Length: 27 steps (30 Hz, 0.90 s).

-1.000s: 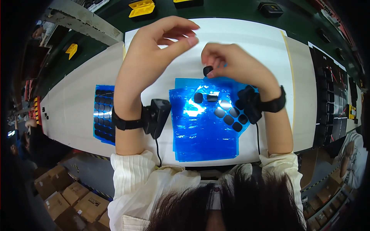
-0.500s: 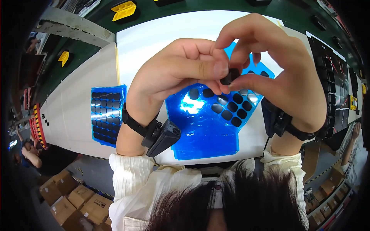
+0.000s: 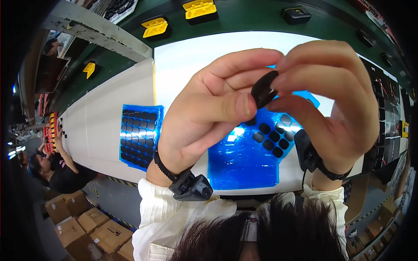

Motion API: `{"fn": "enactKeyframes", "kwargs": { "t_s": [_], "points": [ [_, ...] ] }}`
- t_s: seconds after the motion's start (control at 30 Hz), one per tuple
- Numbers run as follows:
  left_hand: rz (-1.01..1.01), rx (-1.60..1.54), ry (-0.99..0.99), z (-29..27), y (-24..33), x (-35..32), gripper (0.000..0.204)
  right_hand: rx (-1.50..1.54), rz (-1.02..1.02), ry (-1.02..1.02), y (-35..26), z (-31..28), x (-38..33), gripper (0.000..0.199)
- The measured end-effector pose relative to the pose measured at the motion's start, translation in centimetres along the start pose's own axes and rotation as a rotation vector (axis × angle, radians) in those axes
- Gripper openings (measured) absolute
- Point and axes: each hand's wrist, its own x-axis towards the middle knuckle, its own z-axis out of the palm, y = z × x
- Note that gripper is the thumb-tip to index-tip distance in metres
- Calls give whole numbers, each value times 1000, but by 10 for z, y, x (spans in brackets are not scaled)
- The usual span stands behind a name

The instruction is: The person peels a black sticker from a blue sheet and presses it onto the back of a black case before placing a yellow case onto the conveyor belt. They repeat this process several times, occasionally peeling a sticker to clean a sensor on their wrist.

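Note:
A small dark piece with a curved outline (image 3: 264, 90) is held up over the table. My left hand (image 3: 209, 104) grips its left side, thumb in front. On its right edge the fingertips of my right hand (image 3: 344, 87) are closed in a pinch; a tiny light spot shows there. What the piece is exactly, I cannot tell. Below both hands lie shiny blue film sheets (image 3: 241, 169), partly covered by my fingers. Several black rounded-square pads (image 3: 271, 145) sit on the sheet at the right.
Left of my hands lies another stack of blue sheets (image 3: 142, 114) with rows of black pads. Yellow-lined black cases (image 3: 200, 11) and a closed black case (image 3: 297, 15) stand on the green surface beyond. Black trays (image 3: 383, 115) line the right. A co-worker (image 3: 61, 169) is at far left.
The whole view has shifted, with the table lower and more of the far cases showing. Between my fingers the dark piece has turned and shows a longer side.

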Motion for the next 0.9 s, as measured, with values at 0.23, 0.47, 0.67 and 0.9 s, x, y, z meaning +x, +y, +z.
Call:
{"fn": "enactKeyframes", "kwargs": {
  "t_s": [0.23,0.47,0.67,0.9],
  "points": [
    [-27,150,77,8,6,-4,95,-104,107,-180,-17,-3,18,26],
    [-3,164,75,4,4,-3,92,10,-31,-30,-3,2,12,21],
    [45,147,47,6,0,-2,85,18,11,-66,-5,0,9,18],
    [83,187,2,1,0,0,71,60,-3,-31,8,5,5,14]
  ]
}}
